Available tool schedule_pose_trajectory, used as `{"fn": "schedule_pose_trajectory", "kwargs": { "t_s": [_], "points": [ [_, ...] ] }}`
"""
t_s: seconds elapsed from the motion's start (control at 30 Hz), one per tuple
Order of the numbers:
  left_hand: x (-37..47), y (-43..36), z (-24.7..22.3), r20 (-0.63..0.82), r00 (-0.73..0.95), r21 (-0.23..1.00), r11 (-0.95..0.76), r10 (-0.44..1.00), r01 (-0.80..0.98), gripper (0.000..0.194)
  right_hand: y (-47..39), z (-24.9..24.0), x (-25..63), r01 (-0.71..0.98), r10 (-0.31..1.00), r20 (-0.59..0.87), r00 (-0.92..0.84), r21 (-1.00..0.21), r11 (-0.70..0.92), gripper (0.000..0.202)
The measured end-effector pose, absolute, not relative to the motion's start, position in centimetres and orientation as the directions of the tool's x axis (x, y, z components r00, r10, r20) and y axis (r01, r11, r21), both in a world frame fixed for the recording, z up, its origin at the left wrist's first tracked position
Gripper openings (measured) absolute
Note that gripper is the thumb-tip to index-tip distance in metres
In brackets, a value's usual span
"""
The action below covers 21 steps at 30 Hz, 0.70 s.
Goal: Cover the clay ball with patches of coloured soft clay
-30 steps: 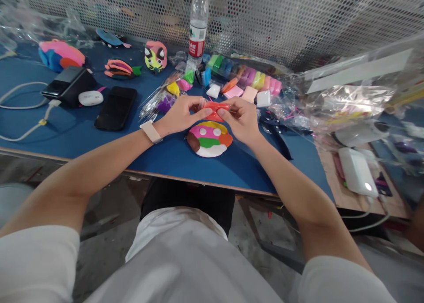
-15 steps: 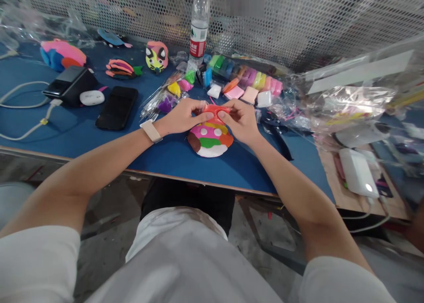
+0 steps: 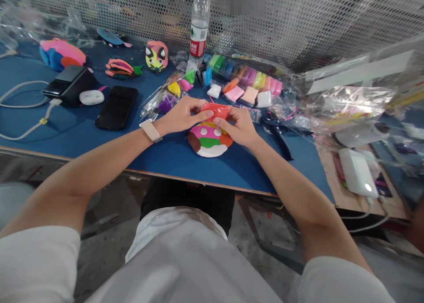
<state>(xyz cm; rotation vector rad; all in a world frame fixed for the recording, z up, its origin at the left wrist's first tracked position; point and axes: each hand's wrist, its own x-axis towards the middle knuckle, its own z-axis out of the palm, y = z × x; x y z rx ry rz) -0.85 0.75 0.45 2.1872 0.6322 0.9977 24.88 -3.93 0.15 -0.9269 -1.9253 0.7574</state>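
Between both hands is a clear packet of red modelling clay (image 3: 216,111), held just above a round clay piece (image 3: 210,142) patched in pink, green, brown, orange and white. My left hand (image 3: 188,114) grips the packet's left side, thumb on its front. The right side is pinched by my right hand (image 3: 240,124), its thumb low on the packet near the clay piece's upper right edge. The fingers behind the packet are partly hidden.
Several wrapped clay blocks (image 3: 250,95) lie behind the hands, with a water bottle (image 3: 199,27) standing further back. A phone (image 3: 117,107) and a black stand (image 3: 70,85) sit left. Dark scissors-like handles (image 3: 281,142) and a white power bank (image 3: 357,172) are right.
The red clay packet now shows a flatter, wider face between my hands. My right thumb has shifted slightly left and down; the round piece stays in place.
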Motion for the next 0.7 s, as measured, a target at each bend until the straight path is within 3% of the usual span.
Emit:
{"fn": "schedule_pose_trajectory", "kwargs": {
  "t_s": [0.37,0.7],
  "points": [
    [-0.25,0.13,0.25,0.487,0.622,0.706,-0.696,0.613,0.134,0.063,-3.73,0.33,24.54,0.247,0.849,0.406,-0.338,-0.832,0.496,0.064],
    [-0.8,0.27,0.98,0.463,0.641,0.708,-0.691,0.612,0.148,0.063,-3.8,0.46,24.49,0.33,0.81,0.546,-0.213,-0.741,0.585,0.059]
  ]
}}
